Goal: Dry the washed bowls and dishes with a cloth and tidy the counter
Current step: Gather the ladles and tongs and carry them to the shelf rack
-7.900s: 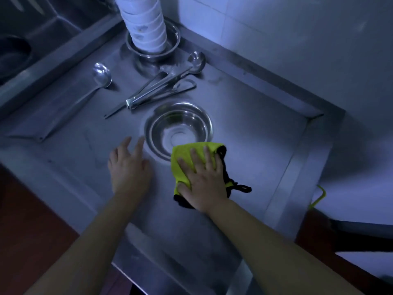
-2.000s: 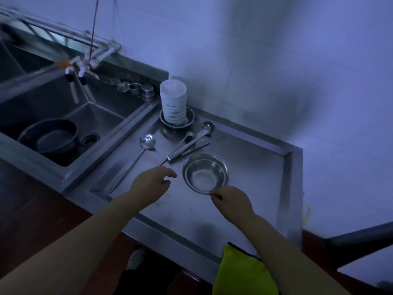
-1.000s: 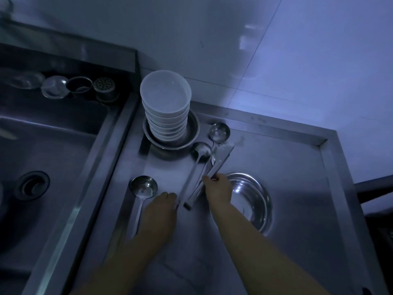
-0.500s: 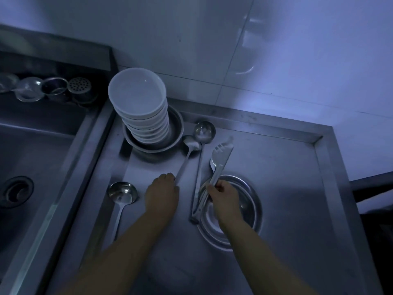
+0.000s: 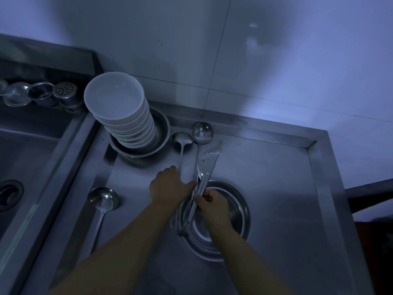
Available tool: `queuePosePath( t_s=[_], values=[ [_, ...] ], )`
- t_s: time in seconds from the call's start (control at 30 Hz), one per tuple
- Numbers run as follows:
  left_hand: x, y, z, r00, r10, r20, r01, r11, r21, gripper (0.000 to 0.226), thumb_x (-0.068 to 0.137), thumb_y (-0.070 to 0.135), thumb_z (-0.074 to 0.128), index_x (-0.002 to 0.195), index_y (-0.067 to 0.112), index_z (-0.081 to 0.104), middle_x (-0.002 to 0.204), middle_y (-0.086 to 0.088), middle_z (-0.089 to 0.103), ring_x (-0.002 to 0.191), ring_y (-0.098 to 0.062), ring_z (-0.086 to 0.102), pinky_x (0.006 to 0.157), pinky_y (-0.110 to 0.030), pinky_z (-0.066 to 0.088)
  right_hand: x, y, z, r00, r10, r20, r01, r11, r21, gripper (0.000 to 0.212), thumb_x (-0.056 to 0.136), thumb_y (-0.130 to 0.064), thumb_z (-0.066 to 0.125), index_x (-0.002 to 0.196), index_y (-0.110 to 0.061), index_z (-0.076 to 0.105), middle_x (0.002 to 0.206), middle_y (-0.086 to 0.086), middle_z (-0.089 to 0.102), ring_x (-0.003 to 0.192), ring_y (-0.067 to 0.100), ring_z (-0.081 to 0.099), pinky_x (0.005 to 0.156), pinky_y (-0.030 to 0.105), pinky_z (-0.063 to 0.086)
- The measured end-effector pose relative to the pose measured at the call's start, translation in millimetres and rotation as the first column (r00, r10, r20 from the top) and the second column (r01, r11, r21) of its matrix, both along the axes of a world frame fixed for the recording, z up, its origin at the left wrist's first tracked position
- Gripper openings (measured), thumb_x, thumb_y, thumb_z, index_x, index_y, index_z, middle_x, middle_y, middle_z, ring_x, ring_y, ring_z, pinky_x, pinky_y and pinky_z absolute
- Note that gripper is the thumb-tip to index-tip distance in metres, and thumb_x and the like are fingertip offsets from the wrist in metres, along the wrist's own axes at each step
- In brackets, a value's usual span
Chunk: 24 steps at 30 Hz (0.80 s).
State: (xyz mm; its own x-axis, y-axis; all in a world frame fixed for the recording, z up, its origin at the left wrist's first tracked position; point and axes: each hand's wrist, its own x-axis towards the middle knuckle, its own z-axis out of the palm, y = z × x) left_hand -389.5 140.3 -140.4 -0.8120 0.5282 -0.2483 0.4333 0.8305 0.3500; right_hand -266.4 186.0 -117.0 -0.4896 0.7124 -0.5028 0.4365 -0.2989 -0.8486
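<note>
Head view, dim bluish light. Brushed stainless steel counter (image 5: 265, 188) with raised rim, steel sink basin (image 5: 25, 158) to the left. Right hand (image 5: 209, 202) has fingers curled round the long steel tongs (image 5: 204, 182) near their hinge half; tongs lie lengthwise, tips pointing at the back wall, rear end over the rim of the shallow round steel bowl (image 5: 238, 211) sitting on the counter under that hand. Left hand (image 5: 170, 186) knuckles up, fingers bent down at the handle of the small steel ladle (image 5: 182, 140); thumb reaches toward the tongs. Whether it actually grips the handle: cannot tell, fingers hide the contact.

Second long-handled steel ladle (image 5: 202, 132) lies just beside the small one, bowls side by side near the back rim, handle running under or against the tongs. Looks like utensils are being lined up parallel to tidy the counter, likely why both hands meet at the handles.

Tall stack of white ceramic bowls (image 5: 119, 109) stands in a steel dish (image 5: 159, 133) at back left, leaning slightly, well apart from the fingers. Third steel ladle (image 5: 103, 200) lies alone near the left rim, left of the left forearm. Row of small steel cups and a perforated strainer (image 5: 63, 90) on the ledge behind the sink.

No cloth in view.
</note>
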Motion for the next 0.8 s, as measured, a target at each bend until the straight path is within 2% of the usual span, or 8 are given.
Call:
queuePosePath(
  t_s=[0.17, 0.23, 0.37, 0.47, 0.57, 0.67, 0.73, 0.8],
  values=[
    [6, 5, 7, 0.997, 0.022, 0.076, -0.019, 0.999, -0.041, 0.054, 0.066, 0.067, 0.057, 0.087, 0.018, 0.046, 0.085, 0.000, 0.053, 0.079, -0.018, 0.049, 0.061, -0.029, 0.035, 8, -2, -6, 1.000, 0.016, 0.016, -0.016, 1.000, -0.009, 0.014, 0.086, -0.006, 0.066, 0.080, 0.006, 0.062, 0.062, 0.008, 0.053, 0.047, 0.006, 0.044, 0.045, 0.017, 0.038],
    [8, 4, 9, 0.996, 0.020, 0.085, -0.015, 0.998, -0.061, 0.050, 0.070, 0.065, 0.054, 0.083, 0.018, 0.044, 0.082, 0.001, 0.051, 0.077, -0.018, 0.047, 0.060, -0.029, 0.034, 10, -4, -6, 1.000, 0.018, 0.020, -0.018, 1.000, 0.002, 0.014, 0.085, -0.005, 0.067, 0.077, 0.005, 0.062, 0.059, 0.006, 0.053, 0.047, 0.006, 0.044, 0.047, 0.018, 0.039],
    [10, -2, 10, 0.997, -0.008, 0.076, 0.011, 0.999, -0.039, 0.023, 0.075, 0.036, 0.056, 0.079, 0.016, 0.045, 0.079, 0.002, 0.051, 0.078, -0.018, 0.048, 0.058, -0.028, 0.033, 12, -6, -5, 0.999, 0.026, 0.039, -0.026, 1.000, 0.007, 0.023, 0.085, -0.006, 0.067, 0.065, -0.007, 0.055, 0.050, 0.001, 0.049, 0.042, 0.008, 0.042, 0.044, 0.021, 0.035],
    [15, -6, 7, 0.999, 0.016, 0.044, -0.017, 0.999, 0.031, 0.017, 0.073, 0.025, 0.056, 0.075, 0.014, 0.044, 0.077, 0.000, 0.050, 0.077, -0.020, 0.049, 0.058, -0.029, 0.033, 14, -5, -4, 0.998, 0.037, 0.042, -0.037, 0.999, 0.008, 0.024, 0.086, -0.007, 0.067, 0.065, -0.008, 0.055, 0.053, 0.002, 0.049, 0.045, 0.010, 0.042, 0.048, 0.024, 0.035],
    [21, -2, 1, 0.999, 0.044, -0.023, -0.043, 0.998, 0.040, 0.021, 0.078, 0.030, 0.057, 0.084, 0.011, 0.050, 0.088, -0.005, 0.058, 0.084, -0.023, 0.053, 0.063, -0.030, 0.036, 18, -4, -3, 0.998, 0.043, 0.045, -0.044, 0.999, 0.015, 0.020, 0.087, -0.007, 0.066, 0.070, -0.004, 0.054, 0.054, 0.005, 0.048, 0.045, 0.010, 0.042, 0.047, 0.023, 0.036],
    [22, 2, -4, 0.995, 0.088, -0.050, -0.087, 0.996, 0.012, 0.042, 0.083, 0.050, 0.056, 0.095, 0.010, 0.055, 0.094, -0.005, 0.061, 0.091, -0.022, 0.055, 0.071, -0.032, 0.041, 22, -5, -4, 0.998, 0.034, 0.049, -0.034, 0.999, 0.008, 0.016, 0.087, -0.005, 0.065, 0.073, -0.003, 0.056, 0.060, 0.012, 0.049, 0.050, 0.016, 0.043, 0.049, 0.028, 0.037],
    [22, 4, -8, 0.995, 0.079, -0.057, -0.079, 0.997, 0.017, 0.038, 0.084, 0.048, 0.057, 0.090, 0.010, 0.053, 0.093, -0.006, 0.062, 0.089, -0.023, 0.056, 0.069, -0.032, 0.039, 25, -4, -4, 0.999, 0.024, 0.045, -0.024, 1.000, 0.003, 0.014, 0.087, -0.004, 0.065, 0.074, -0.001, 0.058, 0.061, 0.012, 0.051, 0.050, 0.015, 0.045, 0.047, 0.025, 0.039],
    [24, 6, -9, 0.996, 0.075, -0.048, -0.073, 0.996, 0.044, 0.026, 0.084, 0.036, 0.057, 0.079, 0.013, 0.046, 0.089, -0.006, 0.062, 0.082, -0.022, 0.054, 0.063, -0.031, 0.035, 28, -3, -4, 0.999, 0.018, 0.047, -0.018, 1.000, 0.013, 0.015, 0.086, -0.003, 0.065, 0.072, -0.002, 0.060, 0.060, 0.008, 0.054, 0.048, 0.010, 0.048, 0.046, 0.020, 0.042]
  ],
)
